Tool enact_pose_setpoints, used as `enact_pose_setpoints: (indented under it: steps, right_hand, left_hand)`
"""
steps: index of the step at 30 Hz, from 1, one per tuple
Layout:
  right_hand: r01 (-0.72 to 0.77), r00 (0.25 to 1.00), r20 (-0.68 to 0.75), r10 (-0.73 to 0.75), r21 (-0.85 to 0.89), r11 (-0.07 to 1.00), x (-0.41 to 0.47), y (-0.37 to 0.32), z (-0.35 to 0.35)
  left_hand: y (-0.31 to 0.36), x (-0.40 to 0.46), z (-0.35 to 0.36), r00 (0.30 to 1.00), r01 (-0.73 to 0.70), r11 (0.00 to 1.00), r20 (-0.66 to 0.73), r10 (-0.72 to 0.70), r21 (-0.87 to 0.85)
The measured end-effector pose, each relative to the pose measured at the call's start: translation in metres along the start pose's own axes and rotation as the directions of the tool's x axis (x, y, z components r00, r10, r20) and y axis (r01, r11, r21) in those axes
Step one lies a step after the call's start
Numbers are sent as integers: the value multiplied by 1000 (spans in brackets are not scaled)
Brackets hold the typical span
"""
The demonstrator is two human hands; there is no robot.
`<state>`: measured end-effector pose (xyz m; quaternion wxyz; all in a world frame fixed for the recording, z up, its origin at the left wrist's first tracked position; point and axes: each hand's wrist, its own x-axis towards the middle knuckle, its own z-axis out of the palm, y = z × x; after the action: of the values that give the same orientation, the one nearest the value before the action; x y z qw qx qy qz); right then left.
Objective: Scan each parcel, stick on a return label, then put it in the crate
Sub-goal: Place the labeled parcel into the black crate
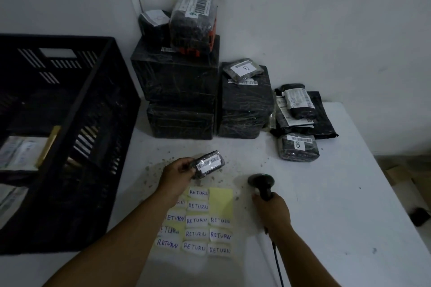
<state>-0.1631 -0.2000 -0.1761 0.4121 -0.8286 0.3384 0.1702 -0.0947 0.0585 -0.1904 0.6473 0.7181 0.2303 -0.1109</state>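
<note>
My left hand (178, 171) holds a small black wrapped parcel (208, 163) above the table, its white barcode label facing up. My right hand (271, 211) grips a black handheld scanner (261, 184), its head lying to the right of the parcel and a short way apart from it; the cable trails toward me. A yellow sheet (221, 199) with several white RETURN labels (198, 206) lies between my forearms. The black slatted crate (98, 91) stands at the left, with a few packages inside.
Large black wrapped boxes (179, 91) are stacked at the back against the wall, smaller parcels on top. More small parcels and mailer bags (298, 147) lie at the back right. The white table (338, 205) ends at the right; debris specks surround my left hand.
</note>
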Motion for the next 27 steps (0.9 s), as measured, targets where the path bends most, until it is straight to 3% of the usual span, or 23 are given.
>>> enact_pose_setpoints:
  steps: [7,12,27]
  right_hand:
    - [141,957,203,-209,302,943,-48,-31,0]
    - [267,918,228,-323,247,932,-76,-49,2]
    - [351,905,207,-371,126,928,-84,-40,0]
  left_hand:
    - [1,2,-5,997,-48,998,-53,50,31]
    - [1,4,-2,996,-40,999,-82,43,34]
    - [-4,7,-5,992,-100,991,-61,106,89]
